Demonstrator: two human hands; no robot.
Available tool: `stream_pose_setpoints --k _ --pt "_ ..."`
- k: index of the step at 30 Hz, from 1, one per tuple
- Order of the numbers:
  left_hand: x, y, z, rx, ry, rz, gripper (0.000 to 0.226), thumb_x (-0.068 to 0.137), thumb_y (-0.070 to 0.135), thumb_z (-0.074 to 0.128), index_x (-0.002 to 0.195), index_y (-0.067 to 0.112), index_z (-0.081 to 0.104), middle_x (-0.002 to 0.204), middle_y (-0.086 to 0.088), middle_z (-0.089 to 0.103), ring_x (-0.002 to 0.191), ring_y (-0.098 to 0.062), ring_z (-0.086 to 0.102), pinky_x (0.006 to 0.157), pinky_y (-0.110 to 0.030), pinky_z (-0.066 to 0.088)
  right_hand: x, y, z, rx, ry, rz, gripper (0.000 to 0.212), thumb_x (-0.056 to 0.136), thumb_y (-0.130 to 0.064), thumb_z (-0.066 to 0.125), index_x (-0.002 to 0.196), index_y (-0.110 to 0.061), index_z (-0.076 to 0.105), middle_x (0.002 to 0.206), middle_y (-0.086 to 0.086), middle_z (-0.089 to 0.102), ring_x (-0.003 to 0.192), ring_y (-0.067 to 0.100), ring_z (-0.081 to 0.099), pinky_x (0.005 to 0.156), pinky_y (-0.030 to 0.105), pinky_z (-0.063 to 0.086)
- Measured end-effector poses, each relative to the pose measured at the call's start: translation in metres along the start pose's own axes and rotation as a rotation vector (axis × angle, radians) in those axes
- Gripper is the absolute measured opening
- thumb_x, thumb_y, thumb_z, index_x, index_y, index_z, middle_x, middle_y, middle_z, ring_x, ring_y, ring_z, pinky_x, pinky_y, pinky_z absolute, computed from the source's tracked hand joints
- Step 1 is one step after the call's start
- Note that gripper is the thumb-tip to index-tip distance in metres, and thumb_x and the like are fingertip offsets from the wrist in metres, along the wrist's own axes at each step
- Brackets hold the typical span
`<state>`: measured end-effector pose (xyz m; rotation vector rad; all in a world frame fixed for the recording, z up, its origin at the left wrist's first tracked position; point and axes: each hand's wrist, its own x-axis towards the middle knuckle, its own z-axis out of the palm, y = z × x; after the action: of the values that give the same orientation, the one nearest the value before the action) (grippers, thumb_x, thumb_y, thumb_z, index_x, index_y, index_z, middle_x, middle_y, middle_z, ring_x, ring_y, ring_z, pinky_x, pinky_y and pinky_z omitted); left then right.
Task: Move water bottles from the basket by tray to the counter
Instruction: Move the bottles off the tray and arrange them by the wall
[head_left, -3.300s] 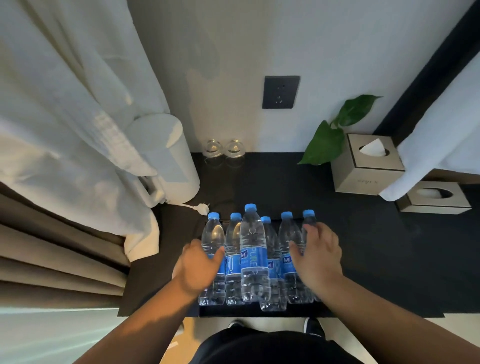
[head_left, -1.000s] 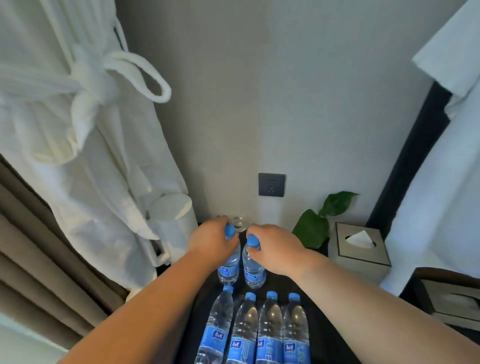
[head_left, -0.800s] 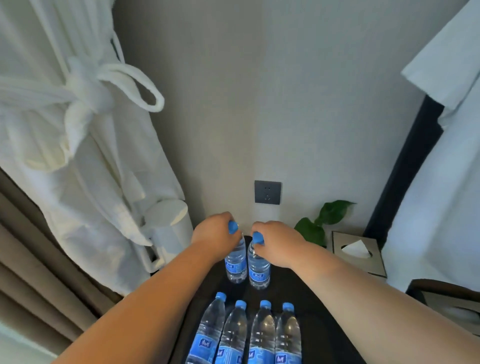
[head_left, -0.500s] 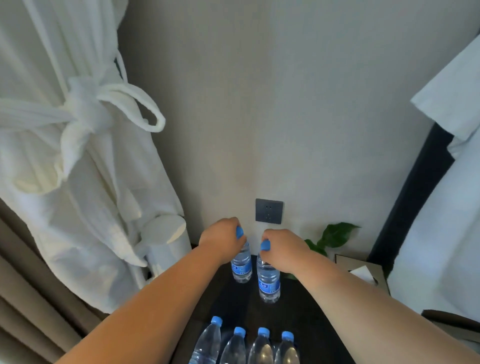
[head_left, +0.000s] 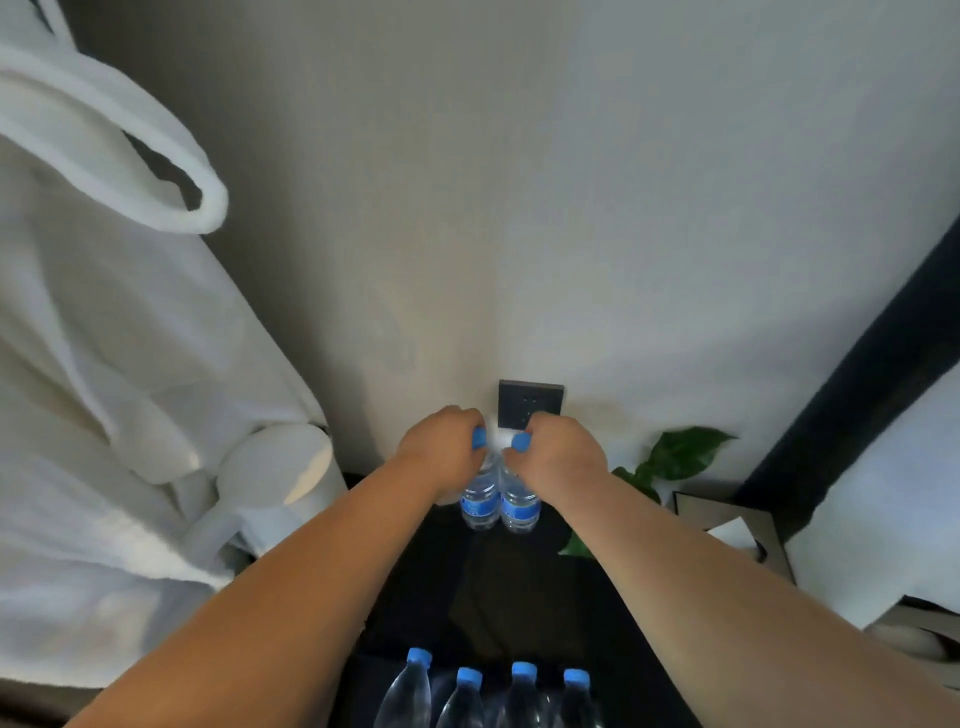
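My left hand grips the neck of a clear water bottle with a blue cap and label. My right hand grips a second, matching bottle right beside it. Both bottles stand upright, side by side, at the back of the black counter, close to the wall. Several more blue-capped bottles stand in a row at the bottom edge of the view. The tray under them is hidden.
A dark wall socket sits just behind my hands. A white kettle stands at the left, under a hanging white bathrobe. Green plant leaves and a tissue box are at the right.
Both hands lifted a bottle each from the group and carried them away to the back of the counter. The two bottles now stand close together near the wall; my view has tilted upward.
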<state>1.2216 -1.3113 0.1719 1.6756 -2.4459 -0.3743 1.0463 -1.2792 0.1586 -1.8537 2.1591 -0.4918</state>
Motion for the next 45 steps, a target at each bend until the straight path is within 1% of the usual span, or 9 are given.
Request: stream_pose_setpoints --k 7,12,17,20,23,27,36,41,45 --pt "0.019 -0.006 0.027 -0.076 -0.019 0.107 0.038 0.093 0.017 0.062 0.130 0.023 0.058 0.119 -0.006 0.053 0.101 -0.027 0.058 0.082 -0.034 0.048 0.014 0.020 0.025 -0.032 0.044 0.082 0.037 0.091 -0.059 0.062 0.099 -0.024 0.057 0.088 -0.002 0.060 0.076 0.020 0.055 0.061 0.032 0.041" --pt "0.022 -0.007 0.038 -0.113 0.001 0.107 0.031 0.098 0.024 0.060 0.129 0.022 0.060 0.122 -0.005 0.053 0.099 -0.024 0.059 0.084 -0.036 0.052 0.016 0.021 0.031 -0.007 0.045 0.090 0.038 0.092 -0.059 0.062 0.100 -0.023 0.055 0.089 0.000 0.064 0.078 0.023 0.062 0.061 0.032 0.045" --pt "0.018 -0.008 0.047 -0.159 0.046 0.018 0.042 0.096 0.037 0.064 0.134 0.021 0.055 0.128 -0.005 0.055 0.102 -0.025 0.061 0.084 -0.035 0.051 0.011 0.024 0.035 -0.020 0.038 0.096 0.034 0.093 -0.056 0.061 0.100 -0.023 0.053 0.090 0.001 0.063 0.077 0.023 0.058 0.058 0.032 0.041" --pt "0.019 -0.009 0.051 -0.153 0.089 -0.071 0.043 0.093 0.043 0.068 0.127 0.019 0.058 0.120 -0.004 0.059 0.096 -0.020 0.060 0.078 -0.032 0.049 0.009 0.025 0.034 -0.001 0.048 0.075 0.033 0.094 -0.055 0.062 0.101 -0.025 0.053 0.088 -0.002 0.061 0.075 0.021 0.059 0.050 0.028 0.033" --pt "0.023 -0.008 0.051 -0.152 0.104 -0.062 0.035 0.092 0.039 0.070 0.117 0.017 0.062 0.111 -0.005 0.063 0.087 -0.018 0.055 0.073 -0.031 0.044 0.011 0.025 0.034 0.050 0.048 0.068 0.030 0.095 -0.053 0.065 0.097 -0.026 0.052 0.084 -0.003 0.060 0.073 0.019 0.058 0.051 0.028 0.033" --pt "0.032 -0.009 0.050 -0.143 0.107 -0.051 0.026 0.092 0.036 0.070 0.109 0.018 0.063 0.106 -0.004 0.063 0.088 -0.021 0.059 0.074 -0.033 0.046 0.014 0.025 0.034 0.099 0.060 0.072 0.027 0.095 -0.048 0.066 0.094 -0.024 0.055 0.079 -0.003 0.058 0.070 0.018 0.057 0.050 0.027 0.031" --pt "0.032 -0.015 0.057 -0.139 0.121 -0.005 0.029 0.094 0.038 0.069 0.115 0.019 0.064 0.110 -0.003 0.062 0.087 -0.018 0.056 0.075 -0.030 0.043 0.011 0.030 0.038 0.119 0.107 0.060 0.028 0.095 -0.049 0.064 0.095 -0.022 0.058 0.082 -0.001 0.062 0.072 0.020 0.060 0.061 0.033 0.049" --pt "0.030 -0.011 0.052 -0.134 0.103 -0.005 0.029 0.094 0.038 0.069 0.115 0.018 0.064 0.112 -0.004 0.061 0.089 -0.021 0.060 0.078 -0.034 0.050 0.008 0.030 0.035 0.135 0.106 0.061 0.028 0.096 -0.049 0.065 0.099 -0.021 0.060 0.084 -0.001 0.064 0.073 0.020 0.061 0.061 0.033 0.048" --pt "0.026 -0.010 0.047 -0.156 0.095 -0.056 0.035 0.094 0.039 0.070 0.120 0.017 0.061 0.117 -0.005 0.060 0.092 -0.021 0.060 0.080 -0.033 0.051 0.005 0.025 0.030 0.141 0.045 0.081 0.028 0.096 -0.047 0.063 0.103 -0.021 0.061 0.091 0.001 0.066 0.078 0.022 0.063 0.068 0.038 0.055"
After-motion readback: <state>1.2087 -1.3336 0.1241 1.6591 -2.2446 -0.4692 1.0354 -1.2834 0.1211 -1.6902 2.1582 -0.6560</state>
